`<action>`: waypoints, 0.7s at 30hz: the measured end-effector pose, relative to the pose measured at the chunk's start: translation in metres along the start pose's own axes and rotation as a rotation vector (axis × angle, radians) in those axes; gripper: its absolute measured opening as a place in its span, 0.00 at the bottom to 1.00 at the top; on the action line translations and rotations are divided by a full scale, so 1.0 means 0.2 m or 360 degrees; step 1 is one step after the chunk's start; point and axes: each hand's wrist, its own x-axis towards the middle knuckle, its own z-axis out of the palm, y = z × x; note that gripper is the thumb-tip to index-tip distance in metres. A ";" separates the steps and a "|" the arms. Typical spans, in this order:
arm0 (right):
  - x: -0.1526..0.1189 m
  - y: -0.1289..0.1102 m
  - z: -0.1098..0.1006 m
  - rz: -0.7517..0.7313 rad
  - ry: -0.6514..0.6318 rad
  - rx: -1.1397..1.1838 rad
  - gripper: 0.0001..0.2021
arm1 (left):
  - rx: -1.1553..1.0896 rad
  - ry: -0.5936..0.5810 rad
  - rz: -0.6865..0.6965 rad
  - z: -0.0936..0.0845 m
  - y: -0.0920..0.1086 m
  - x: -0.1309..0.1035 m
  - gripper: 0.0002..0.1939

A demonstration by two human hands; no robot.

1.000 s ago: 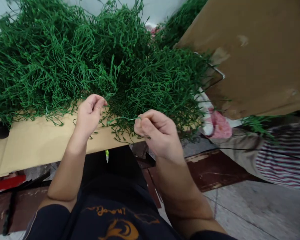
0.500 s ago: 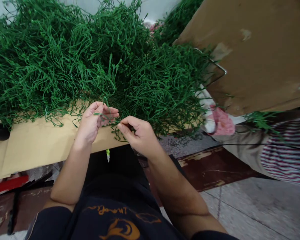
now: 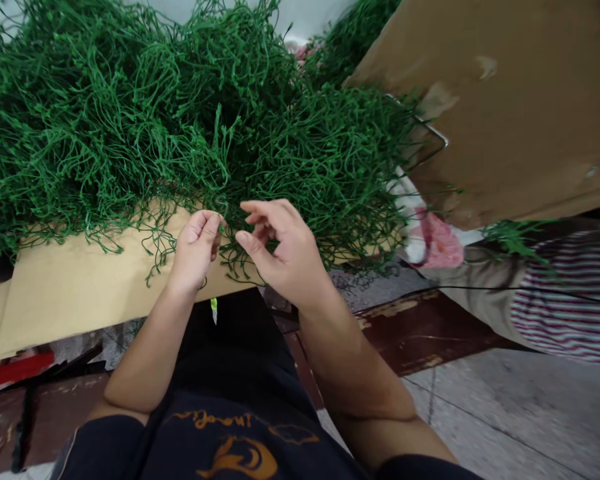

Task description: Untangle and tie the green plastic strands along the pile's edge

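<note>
Left hand (image 3: 197, 247) pinched closed, contents unclear; right hand (image 3: 287, 257) half open, empty; green stems (image 3: 105, 120) heaped across the cardboard-covered surface (image 3: 80, 287).

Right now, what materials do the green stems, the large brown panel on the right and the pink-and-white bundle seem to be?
Green stems: probably flexible plastic with slight sheen; the colour is very uniform.
Brown panel: likely cardboard, mostly matt, flat with pale scuffed patches.
Pink-and-white bundle: seemingly soft fabric, dull and crumpled; the fibre is unclear.
</note>
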 end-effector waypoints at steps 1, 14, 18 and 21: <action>0.02 0.00 0.00 -0.0011 0.0016 -0.0001 0.16 | 0.0064 -0.0047 0.0009 0.01 0.00 0.00 0.13; 0.11 0.00 -0.04 -0.0017 0.0347 -0.0007 0.20 | 0.0660 -0.0257 0.0382 0.09 0.03 -0.08 0.12; 0.17 -0.06 -0.06 -0.0127 0.0502 -0.0166 0.18 | 0.0619 -0.0222 0.0473 0.17 0.08 -0.10 0.12; 0.25 0.05 -0.23 -0.0056 0.0838 -0.0188 0.17 | 0.0713 -0.0400 0.0562 0.18 0.09 -0.18 0.11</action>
